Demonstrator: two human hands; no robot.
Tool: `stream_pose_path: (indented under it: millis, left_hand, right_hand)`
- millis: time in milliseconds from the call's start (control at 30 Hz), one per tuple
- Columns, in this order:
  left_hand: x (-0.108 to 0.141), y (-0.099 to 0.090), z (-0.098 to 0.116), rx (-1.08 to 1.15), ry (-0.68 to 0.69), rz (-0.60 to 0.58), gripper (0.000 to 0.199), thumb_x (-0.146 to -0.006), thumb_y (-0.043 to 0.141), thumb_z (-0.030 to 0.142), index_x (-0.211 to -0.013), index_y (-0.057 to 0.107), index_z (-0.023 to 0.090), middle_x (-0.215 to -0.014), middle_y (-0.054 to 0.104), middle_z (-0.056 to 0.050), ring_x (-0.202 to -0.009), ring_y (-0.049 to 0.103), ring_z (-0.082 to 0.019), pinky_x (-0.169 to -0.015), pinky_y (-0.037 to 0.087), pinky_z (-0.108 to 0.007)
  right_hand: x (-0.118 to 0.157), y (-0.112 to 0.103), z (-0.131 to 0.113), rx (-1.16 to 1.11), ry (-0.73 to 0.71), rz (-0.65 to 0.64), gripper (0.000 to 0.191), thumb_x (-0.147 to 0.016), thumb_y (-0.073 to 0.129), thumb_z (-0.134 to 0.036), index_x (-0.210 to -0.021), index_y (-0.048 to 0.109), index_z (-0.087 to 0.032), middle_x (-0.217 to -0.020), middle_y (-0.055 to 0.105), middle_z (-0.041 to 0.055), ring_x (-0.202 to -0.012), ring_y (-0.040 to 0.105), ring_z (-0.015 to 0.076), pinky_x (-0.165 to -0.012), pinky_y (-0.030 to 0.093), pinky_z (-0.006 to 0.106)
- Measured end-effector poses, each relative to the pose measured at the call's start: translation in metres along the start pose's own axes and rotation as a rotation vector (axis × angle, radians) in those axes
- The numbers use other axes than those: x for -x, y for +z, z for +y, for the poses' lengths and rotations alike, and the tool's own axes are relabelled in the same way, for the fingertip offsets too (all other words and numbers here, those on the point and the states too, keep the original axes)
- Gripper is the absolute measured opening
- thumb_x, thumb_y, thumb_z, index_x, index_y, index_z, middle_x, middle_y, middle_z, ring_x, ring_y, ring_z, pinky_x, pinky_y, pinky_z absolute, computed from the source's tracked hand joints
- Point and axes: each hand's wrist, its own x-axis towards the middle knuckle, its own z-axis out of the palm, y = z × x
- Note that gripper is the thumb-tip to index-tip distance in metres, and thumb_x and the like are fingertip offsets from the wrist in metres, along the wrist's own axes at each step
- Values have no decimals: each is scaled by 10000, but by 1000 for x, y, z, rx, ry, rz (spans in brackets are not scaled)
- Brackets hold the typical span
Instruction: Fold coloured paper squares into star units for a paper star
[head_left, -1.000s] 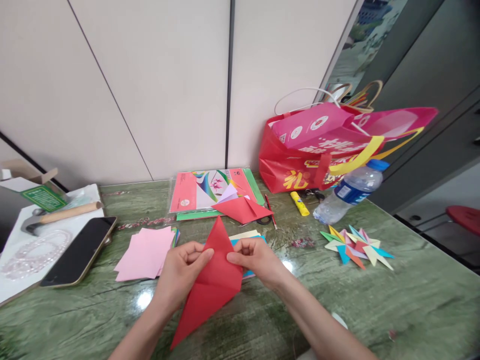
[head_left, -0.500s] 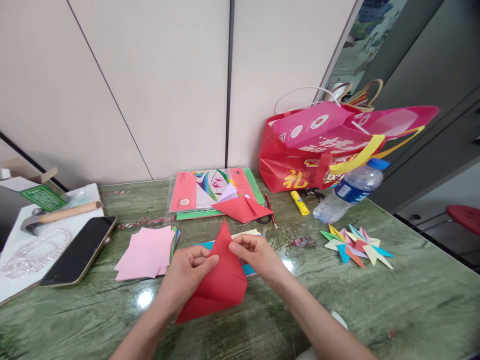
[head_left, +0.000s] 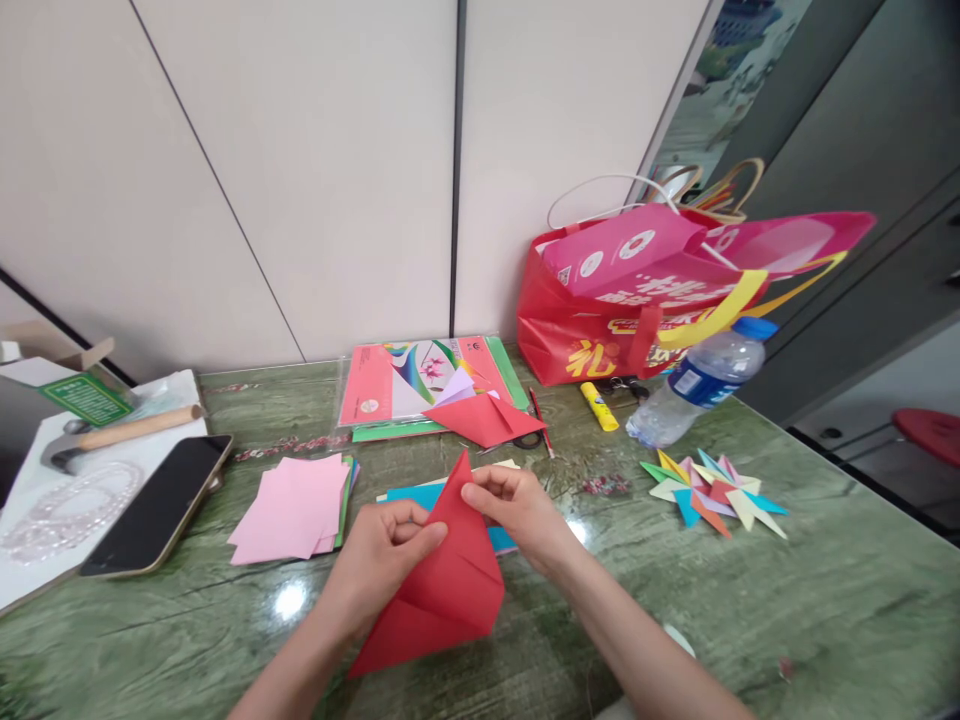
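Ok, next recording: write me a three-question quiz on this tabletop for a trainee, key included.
1. Multiple choice: what do the left hand and right hand both hold?
A) a flat black rectangular phone
B) a folded red paper sheet
C) a yellow cylindrical tube

2. True or false: the wooden-handled hammer lies to the left of the stack of square paper sheets with pink on top.

3. Fill in: the round plastic cap on the clear plastic bottle is ____ in colour.

Key: 1. B; 2. True; 3. Blue
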Motion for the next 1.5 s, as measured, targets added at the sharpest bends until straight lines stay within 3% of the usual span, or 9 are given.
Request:
stream_pose_path:
  millis: [233,400,500,833,1033,1300,1500]
  left_hand:
    - [1,4,-3,-18,-27,-27,292,-635,669,399,-618,550,134,-499,609,-4,-428,458,-83,-433,266,-183]
    - [-4,6,-9,49,-50,5,324,-591,698,419,-588,544,134,-454,592,7,-391,434,-67,-410,251,-169]
    - [-6,6,-11,75,-63,23,333,-573,709,426,-590,548,135,-446,597,8,-380,437,-64,-400,254,-161]
    - [-9,1,-13,166,-38,40,285,-584,721,366,-616,560,133,-528,657,-19,-454,543,-103,-460,357,-185]
    - [-8,0,-12,172,-29,29,264,-592,718,350,-621,569,134,-532,656,-15,-462,546,-107,-469,360,-192]
    - [-5,6,-6,107,-51,22,285,-551,730,363,-581,555,140,-482,620,8,-413,495,-94,-432,306,-184]
    - [-7,9,-15,27,-39,-10,302,-579,702,400,-597,550,139,-482,616,-3,-412,476,-90,-410,280,-175]
  right_hand:
    - [-3,-1,2,78,-65,120,328,-640,634,-476,-584,545,-165,-540,544,-32,-505,478,97,-498,404,224]
    - [-4,2,9,433,-284,233,250,-763,529,-390,-636,547,-176,-587,566,-2,-550,489,127,-531,379,246]
    - [-5,2,11,597,-343,264,211,-794,494,-339,-666,550,-180,-621,583,5,-576,501,135,-565,371,257]
    - [-17,-8,18,260,-137,13,329,-686,574,-499,-659,554,-172,-561,533,-32,-504,467,96,-477,366,213]
    - [-15,-5,19,227,-142,50,325,-638,631,-481,-610,550,-167,-526,531,-33,-484,452,91,-474,347,217]
    - [-13,-3,11,88,-70,105,326,-636,631,-487,-698,595,-169,-623,589,-17,-559,518,108,-539,426,226]
    - [-15,-5,15,82,-153,175,318,-642,631,-476,-590,555,-172,-542,542,-27,-498,474,103,-500,402,225]
